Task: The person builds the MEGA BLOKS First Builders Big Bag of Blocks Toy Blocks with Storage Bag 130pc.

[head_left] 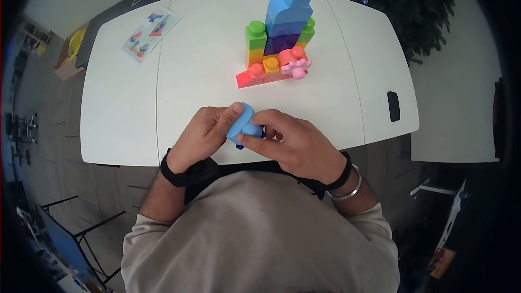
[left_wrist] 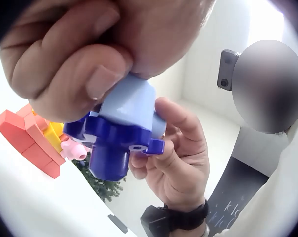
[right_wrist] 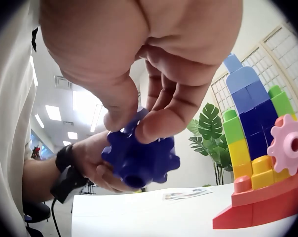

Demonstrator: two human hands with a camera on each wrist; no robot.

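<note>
Near the table's front edge, the left hand (head_left: pixel 198 134) grips a light blue block (head_left: pixel 241 122), thumb on its top. On the other side, the right hand (head_left: pixel 296 144) pinches the piece between thumb and fingers. A dark blue gear (left_wrist: pixel 109 136) with a round stud sits against the light blue block in the left wrist view; in the right wrist view the gear (right_wrist: pixel 141 155) hangs under the right fingertips. Beyond the hands stands a built block structure (head_left: pixel 285 28), light blue at its top, with green and yellow sides, a red base and a pink gear (head_left: pixel 297 69).
A printed picture sheet (head_left: pixel 152 33) lies on the white table (head_left: pixel 201 49) at the back left. At the right side of the tabletop is a black object (head_left: pixel 393 106). A dark green tree (head_left: pixel 410 8) stands behind the table's back right corner.
</note>
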